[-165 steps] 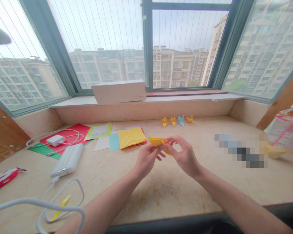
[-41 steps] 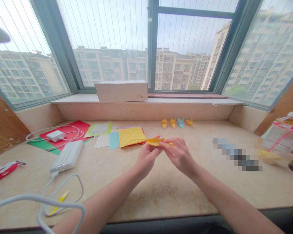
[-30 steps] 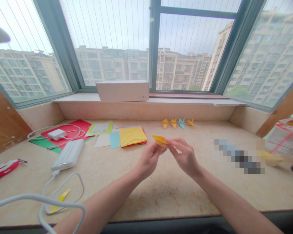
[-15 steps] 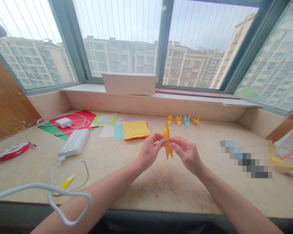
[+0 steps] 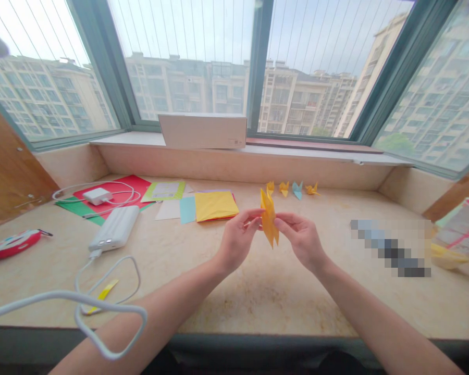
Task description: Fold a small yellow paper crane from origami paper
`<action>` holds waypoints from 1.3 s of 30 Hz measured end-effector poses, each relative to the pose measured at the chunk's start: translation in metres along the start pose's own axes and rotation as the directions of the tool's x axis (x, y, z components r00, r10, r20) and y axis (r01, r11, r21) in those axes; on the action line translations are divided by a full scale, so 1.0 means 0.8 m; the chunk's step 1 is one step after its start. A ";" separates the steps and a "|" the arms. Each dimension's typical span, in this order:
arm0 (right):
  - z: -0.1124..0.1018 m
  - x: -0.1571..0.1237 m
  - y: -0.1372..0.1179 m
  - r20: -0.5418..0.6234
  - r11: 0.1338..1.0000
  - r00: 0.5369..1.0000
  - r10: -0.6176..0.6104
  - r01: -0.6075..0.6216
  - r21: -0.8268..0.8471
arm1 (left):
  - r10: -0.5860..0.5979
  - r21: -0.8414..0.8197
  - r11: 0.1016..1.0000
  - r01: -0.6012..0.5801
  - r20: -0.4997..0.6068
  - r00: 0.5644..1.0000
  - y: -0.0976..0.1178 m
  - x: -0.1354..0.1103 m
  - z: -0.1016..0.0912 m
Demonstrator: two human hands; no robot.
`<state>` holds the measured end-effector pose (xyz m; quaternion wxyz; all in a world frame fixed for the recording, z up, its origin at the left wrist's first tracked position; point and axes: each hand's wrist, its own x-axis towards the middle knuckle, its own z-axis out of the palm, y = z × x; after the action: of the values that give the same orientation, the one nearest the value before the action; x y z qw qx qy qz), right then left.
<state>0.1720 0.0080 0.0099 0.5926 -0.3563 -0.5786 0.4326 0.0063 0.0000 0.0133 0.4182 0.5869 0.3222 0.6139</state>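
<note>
Between my two hands, above the middle of the counter, is a yellow origami crane (image 5: 269, 216) held upright, with pointed ends up and down. My left hand (image 5: 240, 235) pinches its left side between thumb and fingers. On the opposite side, my right hand (image 5: 300, 237) grips its edge, also with thumb against fingers. Behind the hands, small finished paper cranes stand in a row: yellow ones, such as the rightmost crane (image 5: 312, 189), and a light blue crane (image 5: 297, 190). A stack of yellow paper (image 5: 217, 206) lies just beyond my left hand.
On the left lie a white power bank (image 5: 115, 227), a charger (image 5: 97, 196), red paper (image 5: 128, 186) and a red-and-white pouch (image 5: 13, 245). A white cable (image 5: 54, 297) loops over my left forearm. A blurred-out object (image 5: 391, 249) is at right; a box (image 5: 203, 131) stands on the sill.
The yellow crane has turned in my fingers, so that a broader face shows. Both hands keep hold of it. The whole view has shifted slightly.
</note>
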 end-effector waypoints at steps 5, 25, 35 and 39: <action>0.002 -0.003 0.004 -0.013 1.000 1.000 -0.011 0.011 -0.028 | -0.004 -0.086 0.996 0.002 -0.018 1.000 0.000 -0.003 0.004; 0.019 -0.015 0.010 -0.041 0.995 0.997 -0.071 0.069 -0.067 | 0.275 0.321 0.908 -0.269 0.027 0.961 0.010 -0.012 0.005; 0.013 -0.017 0.008 -0.012 0.844 0.914 -0.406 0.370 -0.389 | 0.212 0.293 0.935 -0.200 -0.011 0.977 0.003 -0.012 0.003; 0.015 -0.019 0.004 0.068 0.770 0.871 -0.486 0.464 -0.437 | 0.149 0.227 0.965 -0.133 -0.054 0.987 0.006 -0.011 0.003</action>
<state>0.1605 -0.0057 0.0024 0.6003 -0.3333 -0.7174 0.1178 0.0078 -0.0107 0.0141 0.2935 0.6293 0.3609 0.6226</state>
